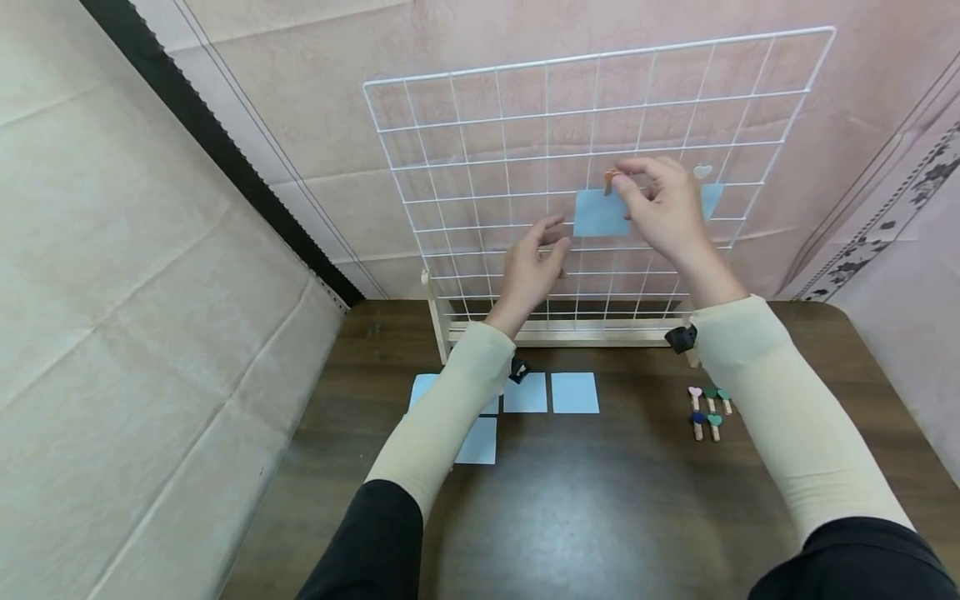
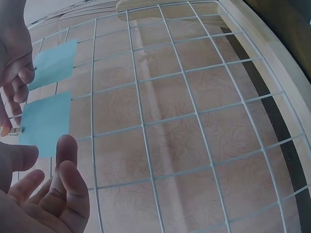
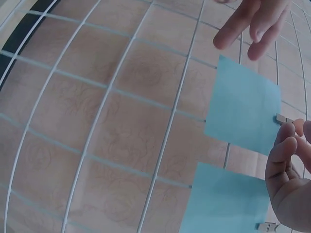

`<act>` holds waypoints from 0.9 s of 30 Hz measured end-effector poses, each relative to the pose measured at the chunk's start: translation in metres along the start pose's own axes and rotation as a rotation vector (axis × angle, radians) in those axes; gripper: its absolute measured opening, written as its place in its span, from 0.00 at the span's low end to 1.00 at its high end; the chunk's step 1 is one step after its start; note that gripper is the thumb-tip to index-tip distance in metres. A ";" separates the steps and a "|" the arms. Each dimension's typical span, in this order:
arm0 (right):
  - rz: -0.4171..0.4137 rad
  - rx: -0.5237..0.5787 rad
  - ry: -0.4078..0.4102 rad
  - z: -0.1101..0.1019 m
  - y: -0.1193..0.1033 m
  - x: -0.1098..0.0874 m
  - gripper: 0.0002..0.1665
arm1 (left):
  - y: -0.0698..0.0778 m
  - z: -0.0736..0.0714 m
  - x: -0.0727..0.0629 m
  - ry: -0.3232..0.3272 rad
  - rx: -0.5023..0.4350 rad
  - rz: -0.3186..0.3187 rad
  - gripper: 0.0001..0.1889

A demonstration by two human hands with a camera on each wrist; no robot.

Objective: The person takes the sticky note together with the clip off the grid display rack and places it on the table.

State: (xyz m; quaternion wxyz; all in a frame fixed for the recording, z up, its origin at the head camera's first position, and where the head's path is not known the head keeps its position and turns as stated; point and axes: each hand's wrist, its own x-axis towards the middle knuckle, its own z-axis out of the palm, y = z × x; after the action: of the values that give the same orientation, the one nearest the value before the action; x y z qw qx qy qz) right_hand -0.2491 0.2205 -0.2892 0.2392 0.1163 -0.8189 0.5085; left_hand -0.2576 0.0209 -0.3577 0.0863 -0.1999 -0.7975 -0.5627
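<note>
A sky-blue paper square point(image 1: 596, 215) hangs flat against the white wire grid point(image 1: 525, 154). At its top edge my right hand point(image 1: 666, 204) pinches a small wooden clothespin point(image 3: 284, 119) with an orange heart. My left hand point(image 1: 531, 268) is near the paper's lower left corner, fingers loosely bent and holding nothing; the right wrist view shows its fingers point(image 3: 262, 26) apart from the sheet. A second blue paper square point(image 3: 223, 199) hangs to the right, partly behind my right hand, under a clothespin with a white heart point(image 1: 702, 172).
Several blue paper squares point(image 1: 575, 393) lie on the dark wooden table point(image 1: 570, 508), some hidden by my left sleeve. Several heart clothespins point(image 1: 697, 418) lie near my right forearm. The grid stands in a pale wooden base point(image 1: 585, 335) before a cloth backdrop.
</note>
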 end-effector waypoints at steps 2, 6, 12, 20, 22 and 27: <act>0.005 -0.001 0.002 0.003 0.000 0.002 0.21 | 0.001 0.001 0.003 0.002 -0.019 -0.012 0.23; 0.023 -0.008 -0.009 0.005 0.000 0.004 0.21 | 0.002 0.004 0.009 0.007 -0.055 -0.035 0.23; 0.021 -0.025 -0.025 0.005 0.002 0.007 0.20 | 0.007 0.009 0.015 0.025 -0.101 -0.090 0.21; 0.010 -0.013 -0.020 0.007 0.002 0.007 0.18 | 0.015 0.017 0.021 0.058 -0.112 -0.120 0.14; 0.004 -0.006 -0.005 0.007 0.002 0.007 0.17 | 0.015 0.017 0.022 0.070 -0.108 -0.116 0.12; 0.000 -0.007 0.044 0.009 0.002 0.007 0.15 | 0.017 0.018 0.024 0.069 -0.112 -0.127 0.10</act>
State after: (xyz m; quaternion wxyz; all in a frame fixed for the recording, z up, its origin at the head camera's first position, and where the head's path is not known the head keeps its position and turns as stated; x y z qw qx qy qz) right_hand -0.2580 0.2138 -0.2903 0.2573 0.1044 -0.8152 0.5083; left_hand -0.2704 0.0475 -0.3401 0.0663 -0.1338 -0.7725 -0.6171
